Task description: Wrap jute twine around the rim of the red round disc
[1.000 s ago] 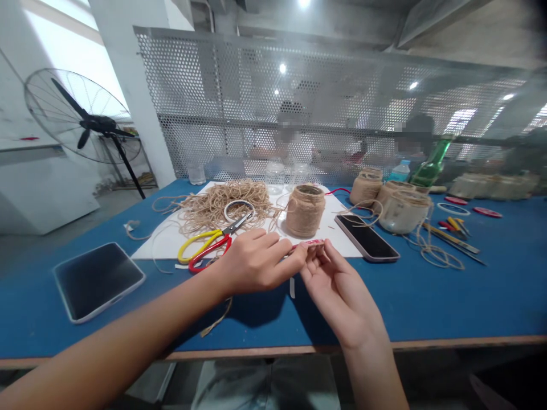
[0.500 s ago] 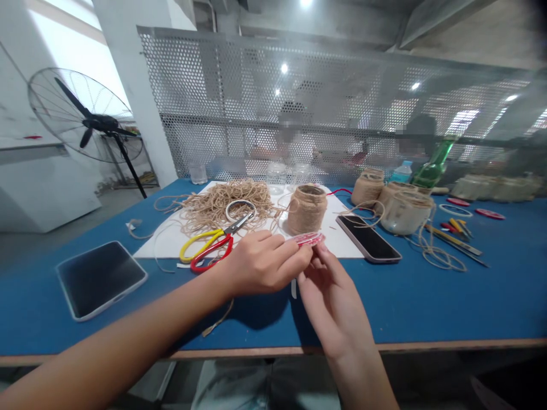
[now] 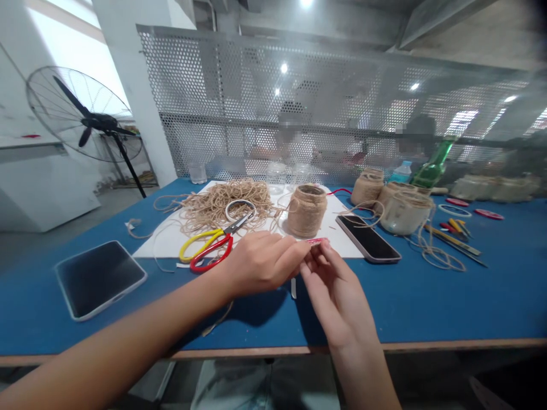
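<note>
Both my hands are together in front of the twine-wrapped jar (image 3: 307, 213). Between them shows a thin red-and-white edge, which looks like a roll of tape (image 3: 317, 241). My left hand (image 3: 265, 261) is closed over its left side, knuckles up. The fingertips of my right hand (image 3: 335, 290) pinch it from the right, palm turned up. A short white strip (image 3: 293, 288) is visible just below my left fingers. Left of my left hand lie scissors with one yellow and one red handle (image 3: 208, 254). Much of the roll is hidden by my fingers.
Loose twine (image 3: 226, 202) is heaped on white paper (image 3: 158, 247), a white ring (image 3: 240, 211) on top. A tablet (image 3: 101, 279) lies left, a phone (image 3: 368, 238) right. Beyond stand wrapped jars (image 3: 405, 212) and a green bottle (image 3: 433, 164). A perforated metal screen (image 3: 239, 102) rises behind.
The roll has tilted and sunk a little between my hands, so less of its red-and-white face shows. My left fingers have come slightly further over it.
</note>
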The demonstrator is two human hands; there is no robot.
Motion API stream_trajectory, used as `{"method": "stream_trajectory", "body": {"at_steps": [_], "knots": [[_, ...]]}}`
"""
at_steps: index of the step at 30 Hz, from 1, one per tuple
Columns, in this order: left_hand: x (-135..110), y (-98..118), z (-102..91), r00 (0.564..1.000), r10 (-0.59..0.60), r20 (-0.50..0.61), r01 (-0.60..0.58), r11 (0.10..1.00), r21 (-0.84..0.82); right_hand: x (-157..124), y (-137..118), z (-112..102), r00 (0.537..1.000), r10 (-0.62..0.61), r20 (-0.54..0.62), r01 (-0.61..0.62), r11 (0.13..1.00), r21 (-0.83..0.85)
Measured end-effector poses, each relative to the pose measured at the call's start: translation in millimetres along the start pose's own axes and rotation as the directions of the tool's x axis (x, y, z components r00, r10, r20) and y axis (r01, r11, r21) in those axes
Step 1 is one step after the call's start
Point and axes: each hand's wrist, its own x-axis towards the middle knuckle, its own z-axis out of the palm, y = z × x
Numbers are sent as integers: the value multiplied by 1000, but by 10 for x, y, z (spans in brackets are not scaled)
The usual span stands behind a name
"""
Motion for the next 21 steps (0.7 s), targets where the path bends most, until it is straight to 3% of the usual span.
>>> {"method": "stream_trajectory", "body": {"at_steps": [6, 21], "knots": [[1, -21, 40, 995, -86, 41, 86, 996, 20, 71, -73, -22, 999, 41, -1, -41, 994, 106], [-20, -41, 63, 990, -90, 109, 90, 996, 3, 95, -118, -43, 991, 135, 9, -134, 975, 177]]}}
